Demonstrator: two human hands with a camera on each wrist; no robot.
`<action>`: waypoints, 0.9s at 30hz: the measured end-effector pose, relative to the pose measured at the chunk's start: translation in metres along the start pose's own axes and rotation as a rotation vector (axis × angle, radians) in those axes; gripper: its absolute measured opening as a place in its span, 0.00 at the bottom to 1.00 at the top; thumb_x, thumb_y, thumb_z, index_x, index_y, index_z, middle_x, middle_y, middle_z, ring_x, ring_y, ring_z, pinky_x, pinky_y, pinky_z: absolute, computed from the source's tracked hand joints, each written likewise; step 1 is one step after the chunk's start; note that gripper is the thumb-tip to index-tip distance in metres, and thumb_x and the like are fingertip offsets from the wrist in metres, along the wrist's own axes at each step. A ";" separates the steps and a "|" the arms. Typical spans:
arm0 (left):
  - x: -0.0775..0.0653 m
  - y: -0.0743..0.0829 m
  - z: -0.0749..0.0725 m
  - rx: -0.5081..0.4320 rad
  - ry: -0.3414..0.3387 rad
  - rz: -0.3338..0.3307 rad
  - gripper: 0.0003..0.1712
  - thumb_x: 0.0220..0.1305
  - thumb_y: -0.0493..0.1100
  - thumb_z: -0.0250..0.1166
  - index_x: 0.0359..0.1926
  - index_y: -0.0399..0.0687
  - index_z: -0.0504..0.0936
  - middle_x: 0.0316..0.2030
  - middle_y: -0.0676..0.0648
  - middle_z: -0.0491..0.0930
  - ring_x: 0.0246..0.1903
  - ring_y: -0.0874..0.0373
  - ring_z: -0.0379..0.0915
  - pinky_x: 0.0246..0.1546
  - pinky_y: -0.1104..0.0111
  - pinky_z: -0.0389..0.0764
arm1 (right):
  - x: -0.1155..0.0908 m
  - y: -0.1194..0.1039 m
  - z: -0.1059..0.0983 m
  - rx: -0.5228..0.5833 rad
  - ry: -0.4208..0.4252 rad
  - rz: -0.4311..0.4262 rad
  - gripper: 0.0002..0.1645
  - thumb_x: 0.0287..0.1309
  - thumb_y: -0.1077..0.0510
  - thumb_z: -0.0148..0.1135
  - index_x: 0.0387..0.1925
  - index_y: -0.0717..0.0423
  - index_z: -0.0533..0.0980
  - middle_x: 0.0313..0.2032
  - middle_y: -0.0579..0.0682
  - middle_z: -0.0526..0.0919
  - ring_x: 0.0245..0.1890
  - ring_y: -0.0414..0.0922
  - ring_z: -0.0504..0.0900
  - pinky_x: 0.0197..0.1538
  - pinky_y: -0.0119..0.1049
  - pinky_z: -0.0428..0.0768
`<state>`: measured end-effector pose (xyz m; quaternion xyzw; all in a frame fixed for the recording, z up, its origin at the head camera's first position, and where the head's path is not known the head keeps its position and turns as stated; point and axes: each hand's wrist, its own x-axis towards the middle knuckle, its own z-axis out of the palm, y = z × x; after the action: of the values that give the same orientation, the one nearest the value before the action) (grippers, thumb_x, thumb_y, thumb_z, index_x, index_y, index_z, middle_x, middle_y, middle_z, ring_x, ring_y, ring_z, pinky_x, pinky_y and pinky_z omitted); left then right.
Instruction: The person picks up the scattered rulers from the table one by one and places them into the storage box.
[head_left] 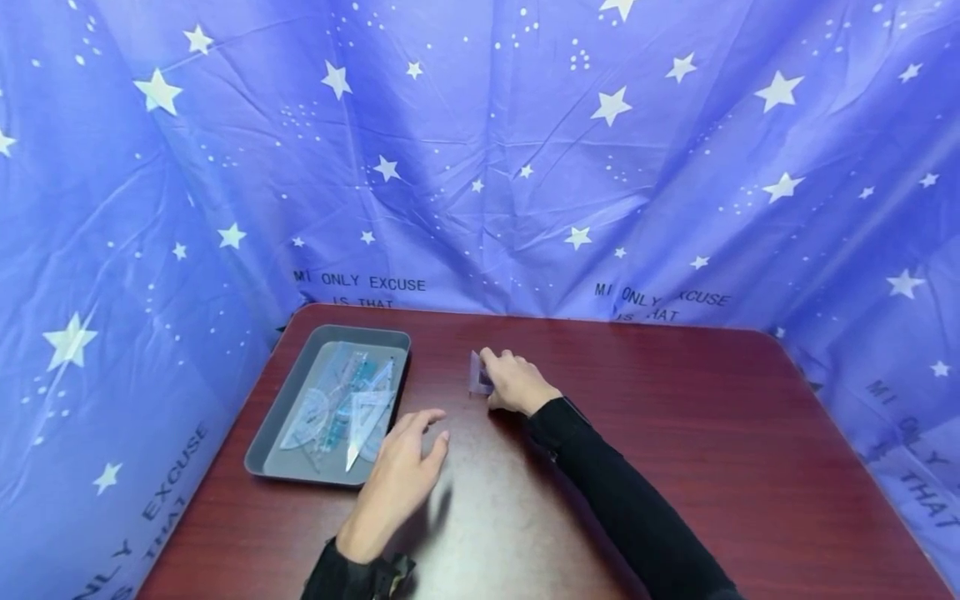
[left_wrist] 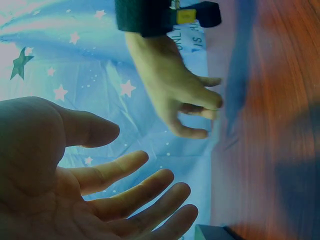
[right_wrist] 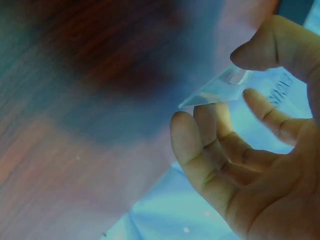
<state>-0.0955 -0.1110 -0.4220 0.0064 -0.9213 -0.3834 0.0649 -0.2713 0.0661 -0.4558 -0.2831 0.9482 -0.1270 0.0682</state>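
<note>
So I've got a big blue star cloth (head_left: 480, 150) draped all round the back and sides, with some black lettering printed along its lower edge. In front of it is a dark red table (head_left: 675, 433), glossy enough to throw back some glare near me. On the left part of the table sits a grey tray (head_left: 288, 421) with a pile of clear rulers (head_left: 341, 408) in it: set squares, a protractor, that kind of kit, all overlapping so I can't count them properly. My left hand (head_left: 397, 479) hovers just right of the tray's near corner, palm down in the head view, fingers spread and relaxed, holding nothing; the left wrist view shows the same loose, open fingers. My right hand (head_left: 513, 382) is further out, near the middle of the table, fingers curled round a small clear piece (head_left: 477, 372) that stands on edge on the tabletop. In the right wrist view that piece (right_wrist: 215, 90) looks like a thin transparent plastic wedge pinched between my thumb and fingertips, its point sticking out to the left. It's well apart from the tray. Both sleeves are black.
</note>
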 end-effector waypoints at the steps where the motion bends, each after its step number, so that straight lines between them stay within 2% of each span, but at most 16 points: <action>1: 0.001 -0.001 0.001 -0.014 0.001 -0.002 0.20 0.76 0.41 0.65 0.65 0.41 0.82 0.59 0.39 0.85 0.58 0.41 0.82 0.59 0.44 0.83 | -0.004 -0.001 -0.003 0.009 0.011 -0.003 0.39 0.50 0.59 0.85 0.59 0.56 0.72 0.45 0.60 0.82 0.44 0.57 0.84 0.46 0.54 0.87; 8: 0.006 -0.003 0.009 -0.165 0.048 -0.065 0.28 0.76 0.42 0.65 0.72 0.37 0.74 0.55 0.38 0.87 0.55 0.44 0.84 0.57 0.49 0.86 | -0.038 -0.023 -0.034 0.073 0.100 -0.044 0.43 0.46 0.62 0.81 0.65 0.58 0.73 0.46 0.58 0.83 0.44 0.54 0.84 0.45 0.52 0.88; 13: 0.009 0.000 0.013 -0.320 0.079 -0.086 0.32 0.78 0.45 0.64 0.75 0.37 0.69 0.59 0.34 0.85 0.58 0.41 0.84 0.61 0.48 0.85 | -0.064 -0.040 -0.051 0.068 0.150 -0.073 0.43 0.46 0.62 0.78 0.66 0.61 0.75 0.46 0.56 0.83 0.42 0.52 0.83 0.42 0.51 0.88; 17: 0.012 0.004 0.019 -0.527 0.071 -0.095 0.30 0.81 0.42 0.61 0.76 0.35 0.66 0.61 0.30 0.82 0.60 0.39 0.84 0.61 0.52 0.86 | -0.084 -0.051 -0.055 0.075 0.186 -0.088 0.40 0.45 0.63 0.77 0.64 0.61 0.76 0.45 0.55 0.83 0.39 0.51 0.82 0.38 0.49 0.86; 22: 0.015 0.011 0.028 -0.817 0.034 -0.110 0.25 0.81 0.31 0.52 0.74 0.28 0.65 0.57 0.26 0.81 0.50 0.46 0.88 0.52 0.62 0.91 | -0.103 -0.061 -0.053 0.063 0.271 -0.104 0.39 0.43 0.63 0.77 0.62 0.61 0.77 0.43 0.56 0.83 0.37 0.49 0.82 0.35 0.46 0.85; 24: 0.015 0.014 0.030 -0.880 0.026 -0.112 0.24 0.79 0.28 0.50 0.72 0.26 0.66 0.54 0.26 0.81 0.46 0.50 0.89 0.50 0.64 0.91 | -0.108 -0.064 -0.051 0.051 0.307 -0.101 0.39 0.43 0.62 0.77 0.62 0.62 0.77 0.43 0.56 0.83 0.38 0.49 0.82 0.34 0.47 0.85; 27: 0.014 0.017 0.033 -0.903 0.032 -0.091 0.21 0.79 0.27 0.49 0.69 0.26 0.68 0.50 0.26 0.83 0.43 0.51 0.90 0.48 0.64 0.92 | -0.114 -0.067 -0.048 0.041 0.346 -0.084 0.39 0.43 0.62 0.78 0.61 0.62 0.77 0.44 0.56 0.83 0.39 0.49 0.82 0.34 0.47 0.86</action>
<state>-0.1129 -0.0761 -0.4314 0.0239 -0.6593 -0.7492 0.0585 -0.1517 0.0847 -0.3846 -0.2948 0.9304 -0.1958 -0.0955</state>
